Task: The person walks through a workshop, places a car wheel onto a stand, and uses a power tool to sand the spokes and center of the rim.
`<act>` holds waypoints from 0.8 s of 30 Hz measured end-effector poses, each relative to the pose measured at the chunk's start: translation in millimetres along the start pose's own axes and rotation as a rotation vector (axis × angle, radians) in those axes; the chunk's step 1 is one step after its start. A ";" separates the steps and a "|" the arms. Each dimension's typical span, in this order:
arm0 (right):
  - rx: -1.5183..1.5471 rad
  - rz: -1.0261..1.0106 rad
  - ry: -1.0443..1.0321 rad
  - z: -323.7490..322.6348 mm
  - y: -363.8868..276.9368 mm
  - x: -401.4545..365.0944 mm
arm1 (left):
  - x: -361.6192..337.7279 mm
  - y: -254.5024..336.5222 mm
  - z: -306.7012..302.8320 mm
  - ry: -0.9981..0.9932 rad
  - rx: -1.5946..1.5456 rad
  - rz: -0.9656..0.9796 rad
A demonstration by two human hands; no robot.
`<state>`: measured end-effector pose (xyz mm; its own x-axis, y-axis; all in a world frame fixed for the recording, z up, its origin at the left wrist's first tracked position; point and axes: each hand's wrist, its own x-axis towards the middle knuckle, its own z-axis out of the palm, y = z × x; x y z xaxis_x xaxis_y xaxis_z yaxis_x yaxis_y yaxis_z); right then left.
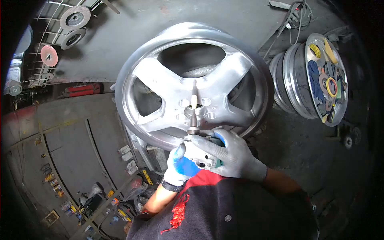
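Both of my gloved hands are closed around a grinder [199, 154], held low in front of my chest. My left hand [181, 163], in a blue-palmed glove, grips the body from the left and below. From the right, my right hand [238, 154] wraps over the top in a grey glove. A long spindle [193, 122] points forward from the tool, with a pale cream section and a thin grey tip. That tip overlaps the hub of a bare, shiny alloy wheel [154, 78] with wide spokes. The wheel leans on a stand, facing me.
At right, more wheels [294, 80] are stacked, the outermost carrying abrasive discs, tape rolls [331, 87] and cloths. A wire rack at upper left holds flap discs [75, 18]. A red tool [82, 90] lies on the left. Cables [296, 24] hang at upper right.
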<state>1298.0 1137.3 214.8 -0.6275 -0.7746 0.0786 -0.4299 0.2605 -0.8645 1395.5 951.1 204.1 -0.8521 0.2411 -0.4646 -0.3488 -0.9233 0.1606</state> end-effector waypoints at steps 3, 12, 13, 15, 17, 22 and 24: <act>-0.012 0.008 -0.008 -0.3 -2.9 0.5 | -0.9 -5.5 -16.5 0.015 -0.125 0.016; -0.115 -0.019 -0.013 5.2 -5.3 1.3 | -0.4 -8.3 -19.2 0.112 -0.069 0.065; -0.134 -0.010 -0.005 4.4 -5.9 0.1 | -1.7 -8.4 -21.9 0.107 -0.086 0.064; -0.145 -0.009 -0.047 7.9 -6.1 2.3 | -2.9 -9.1 -23.1 0.065 -0.085 0.102; -0.172 -0.032 -0.090 13.6 -5.3 6.2 | -1.3 -2.3 -13.9 0.030 -0.091 0.092; -0.192 -0.001 -0.048 7.5 -5.9 -4.2 | 1.1 -12.9 -31.2 0.157 -0.029 0.029; -0.194 0.010 -0.011 6.8 -5.4 -6.3 | 4.4 -18.0 -33.2 0.168 0.019 0.004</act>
<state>1308.7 1136.8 215.6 -0.6256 -0.7775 0.0643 -0.5413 0.3732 -0.7535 1410.9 958.9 170.3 -0.7768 0.1820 -0.6029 -0.3539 -0.9180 0.1788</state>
